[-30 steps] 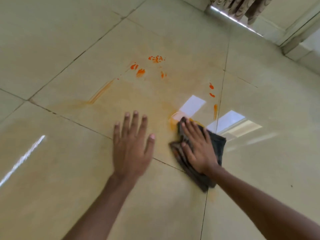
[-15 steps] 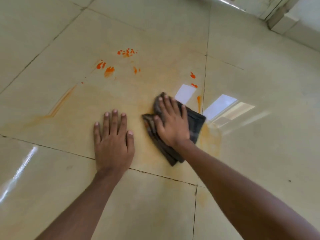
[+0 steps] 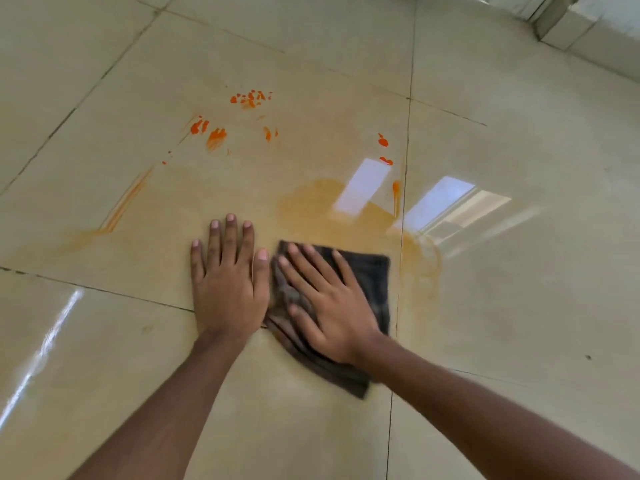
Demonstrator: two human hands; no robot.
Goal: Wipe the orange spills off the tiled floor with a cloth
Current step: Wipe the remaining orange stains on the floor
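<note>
Right hand (image 3: 332,306) lies flat, fingers straight and spread, pressing a folded dark grey cloth (image 3: 370,282) onto the beige tiled floor (image 3: 519,306). Left hand (image 3: 228,282) rests palm-down, released, touching the cloth's left edge. Orange smear (image 3: 311,206) just beyond the cloth; bright orange spots (image 3: 216,136) farther off.

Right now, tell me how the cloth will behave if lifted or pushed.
Likely floppy: the cloth lies folded and bunched under the right hand. Probably light, perhaps damp from the orange smear. It should slide easily on the glossy floor.
</note>
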